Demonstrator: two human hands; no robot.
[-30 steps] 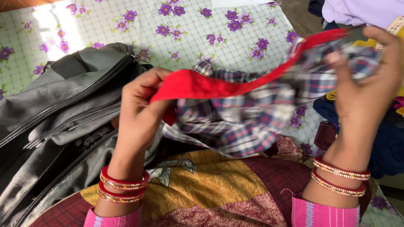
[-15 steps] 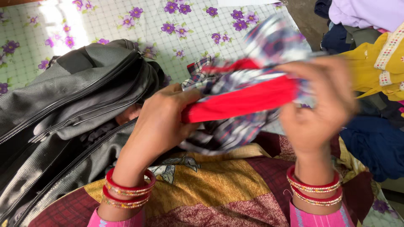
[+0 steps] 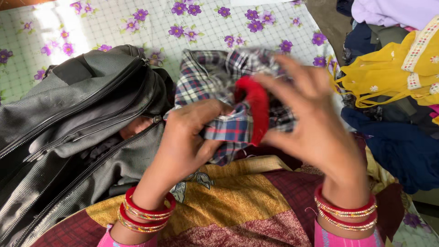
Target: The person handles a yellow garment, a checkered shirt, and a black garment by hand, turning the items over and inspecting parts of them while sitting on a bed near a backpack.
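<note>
While two hands fold it, one plaid garment [image 3: 215,82] with a red waistband [image 3: 257,107] is held over the lap, right of the grey backpack [image 3: 68,119].
Left hand [image 3: 190,137] fingers pinch the plaid cloth; right hand [image 3: 311,123] fingers are spread, touching the red band. One open backpack lies left on the flowered sheet [image 3: 137,27]; a clothes pile [image 3: 398,68] sits far right.

Right hand [image 3: 315,123] motion-blurred; backpack [image 3: 68,137] edge-cropped

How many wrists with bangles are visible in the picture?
2. The left wrist, beside the grey bag, and the right wrist, lower right. Sleeves may hide more bangles.
</note>
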